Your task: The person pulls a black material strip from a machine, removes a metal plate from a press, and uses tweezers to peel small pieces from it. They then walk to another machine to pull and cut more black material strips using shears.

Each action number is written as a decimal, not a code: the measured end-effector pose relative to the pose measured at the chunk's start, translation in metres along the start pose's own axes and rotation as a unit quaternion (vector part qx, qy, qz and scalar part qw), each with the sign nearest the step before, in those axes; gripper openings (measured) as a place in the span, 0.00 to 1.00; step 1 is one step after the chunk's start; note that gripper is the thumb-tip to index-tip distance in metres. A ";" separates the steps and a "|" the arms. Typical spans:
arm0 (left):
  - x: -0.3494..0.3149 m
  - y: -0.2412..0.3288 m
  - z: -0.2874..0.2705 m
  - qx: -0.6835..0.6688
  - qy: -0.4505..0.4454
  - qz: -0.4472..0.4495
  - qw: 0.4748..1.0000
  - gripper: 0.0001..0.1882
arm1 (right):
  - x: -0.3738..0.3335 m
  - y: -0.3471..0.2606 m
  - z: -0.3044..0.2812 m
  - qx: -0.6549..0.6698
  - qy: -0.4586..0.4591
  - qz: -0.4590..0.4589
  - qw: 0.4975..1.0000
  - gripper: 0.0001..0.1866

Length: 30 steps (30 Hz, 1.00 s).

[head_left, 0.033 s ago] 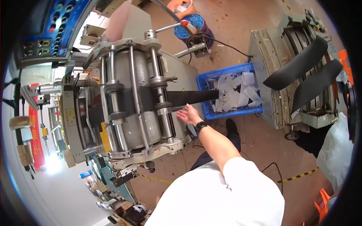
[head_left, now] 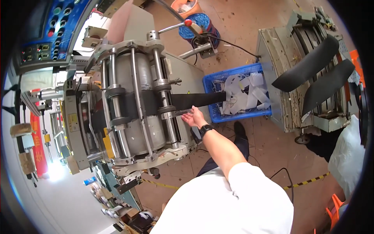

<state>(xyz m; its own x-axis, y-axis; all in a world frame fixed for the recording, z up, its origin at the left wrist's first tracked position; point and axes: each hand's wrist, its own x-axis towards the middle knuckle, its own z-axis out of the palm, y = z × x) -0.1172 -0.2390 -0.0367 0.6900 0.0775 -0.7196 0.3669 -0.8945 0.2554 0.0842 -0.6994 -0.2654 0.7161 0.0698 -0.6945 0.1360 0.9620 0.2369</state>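
A wide black strip (head_left: 198,100) runs out between the rollers of a machine (head_left: 136,101), and its free end hangs over the near-left part of a blue basket (head_left: 237,117). Just below the strip's near edge is my right hand (head_left: 193,117), palm turned up and fingers loosely apart. It holds nothing that I can see. The fingertips are close to a spring-wound screw on the front roller bar; whether they touch it or the strip I cannot tell. My left hand is out of view.
White scraps fill the basket. At right stands a grey metal cabinet (head_left: 271,85) with two curved black pieces (head_left: 307,64) on top. Behind are a blue drum (head_left: 198,26) and a red-knobbed lever (head_left: 188,22). A blue control panel (head_left: 58,23) is at upper left. A cable crosses the floor.
The view has shifted very slightly. My right hand stays in nearly the same place beside the strip, and the strip's end looks the same.
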 end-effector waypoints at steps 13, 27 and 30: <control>0.009 -0.002 0.003 0.048 -0.019 0.039 0.998 0.20 | -0.014 -0.074 0.007 0.163 -0.120 -0.195 0.960 0.08; 0.041 -0.005 0.007 0.069 -0.031 0.146 0.986 0.21 | -0.084 -0.159 -0.018 0.090 -0.155 -0.336 0.925 0.10; 0.051 0.000 0.004 0.088 -0.052 0.126 0.987 0.20 | -0.111 -0.176 -0.018 0.120 -0.169 -0.320 0.925 0.09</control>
<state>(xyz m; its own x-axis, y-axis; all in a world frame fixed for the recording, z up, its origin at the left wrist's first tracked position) -0.0843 -0.2370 -0.0762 0.6740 -0.1940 -0.7128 0.0725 -0.9429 0.3251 -0.0316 -0.8715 -0.2416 0.6049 -0.6182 -0.5019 0.7240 0.6894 0.0235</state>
